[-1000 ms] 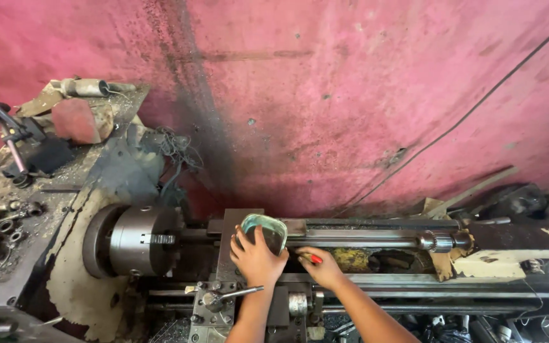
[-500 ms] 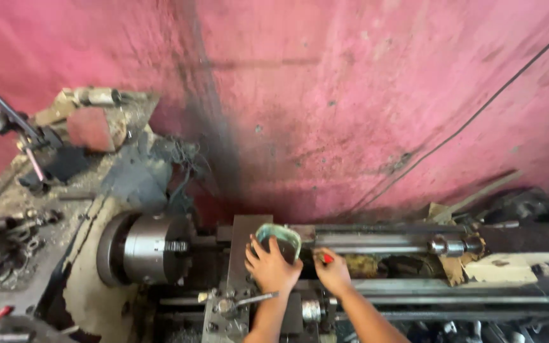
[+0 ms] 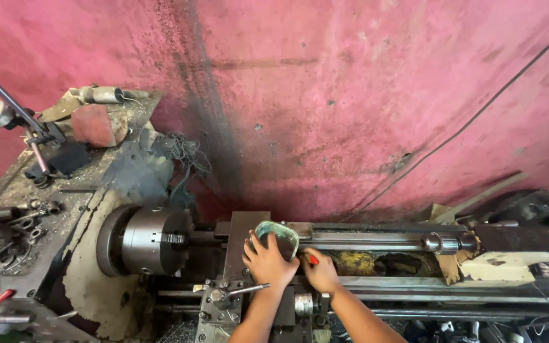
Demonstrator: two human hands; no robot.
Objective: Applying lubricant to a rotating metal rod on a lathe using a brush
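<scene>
place: workshop | signs: metal lathe point(image 3: 351, 260), chuck point(image 3: 154, 240), grimy tool-strewn bench point(image 3: 46, 190)

The chuck point(image 3: 154, 240) is bare grey metal with a dull sheen, and the lathe bed rails point(image 3: 376, 241) look like smooth steel gone dark with oily grime. That little green tin point(image 3: 277, 232) under the left hand point(image 3: 267, 262) has a glossy metal rim, while the headstock cover point(image 3: 90, 286) is matt cream paint, chipped and rough. The pink wall point(image 3: 351, 101) is matt, scuffed and soot-streaked.
</scene>
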